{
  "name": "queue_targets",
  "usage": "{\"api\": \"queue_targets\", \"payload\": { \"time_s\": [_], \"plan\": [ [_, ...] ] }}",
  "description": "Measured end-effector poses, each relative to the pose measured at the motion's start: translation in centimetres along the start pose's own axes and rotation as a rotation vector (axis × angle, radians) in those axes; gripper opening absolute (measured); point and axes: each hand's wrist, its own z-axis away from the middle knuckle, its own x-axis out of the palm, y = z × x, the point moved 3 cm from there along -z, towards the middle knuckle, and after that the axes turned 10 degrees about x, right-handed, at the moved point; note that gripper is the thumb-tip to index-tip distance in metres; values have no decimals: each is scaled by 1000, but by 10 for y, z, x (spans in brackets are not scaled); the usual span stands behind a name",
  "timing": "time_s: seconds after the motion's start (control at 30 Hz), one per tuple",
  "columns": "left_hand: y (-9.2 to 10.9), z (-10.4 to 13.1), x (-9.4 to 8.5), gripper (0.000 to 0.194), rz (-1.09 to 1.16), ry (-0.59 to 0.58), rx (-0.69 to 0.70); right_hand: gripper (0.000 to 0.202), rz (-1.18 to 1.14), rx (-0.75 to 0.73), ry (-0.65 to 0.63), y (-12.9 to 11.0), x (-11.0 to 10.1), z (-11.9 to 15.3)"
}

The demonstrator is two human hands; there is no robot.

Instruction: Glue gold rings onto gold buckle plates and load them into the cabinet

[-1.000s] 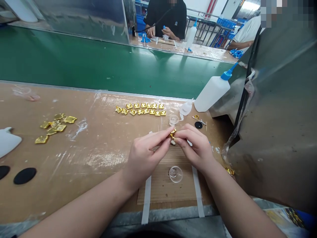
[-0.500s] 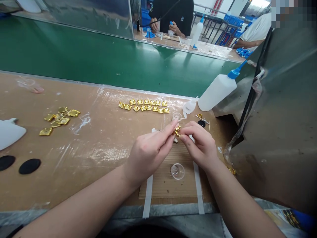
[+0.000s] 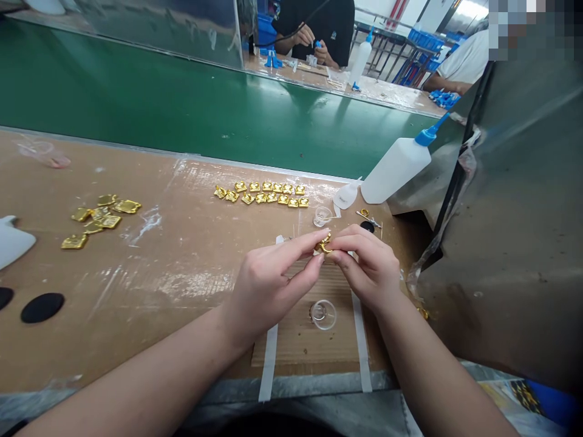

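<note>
Above the cardboard pad (image 3: 296, 349), a small shiny gold-coloured piece (image 3: 325, 244) with a curved, ring-like part is held between both hands. My left hand (image 3: 268, 276) is closed on its left side, fingers above and thumb below. From the right, my right hand (image 3: 368, 267) pinches the curved part between thumb and fingers. Fingertips cover much of the piece. Nearer me on the pad stands a small clear cup (image 3: 324, 315). Just beyond the hands is another clear cup (image 3: 322, 216) with a thin stick in it.
Gold pieces (image 3: 272, 197) lie in two rows; a loose pile (image 3: 102, 215) is at left. A small squeeze bottle (image 3: 346, 195) and large white bottle (image 3: 396, 171) stand at right, beside a grey panel (image 3: 510, 230). Beyond the green belt (image 3: 182, 97), a person in black (image 3: 334, 30) works.
My left thumb has moved down, away from the fingers, and more of the gold piece shows. The view has shifted slightly. Across the belt, the person's hand has risen.
</note>
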Motion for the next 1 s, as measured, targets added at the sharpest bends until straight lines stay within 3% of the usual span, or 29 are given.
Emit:
{"api": "queue_targets", "payload": {
  "time_s": [0.17,0.33,0.5,0.67,1.0],
  "plan": [
    [1,0,0,32,67,25,-57,10,-41,33,61,4,1,5],
    [0,0,2,31,216,34,-199,20,-101,102,181,11,3,12],
    [-4,-1,5,20,401,65,-363,16,-112,44,124,4,2,6],
    [-5,-6,3,10,496,61,-441,12,-27,-59,71,-1,1,4],
    [-12,-11,-9,6,323,-136,-470,5,152,-222,-14,-2,8,5]
  ]
}}
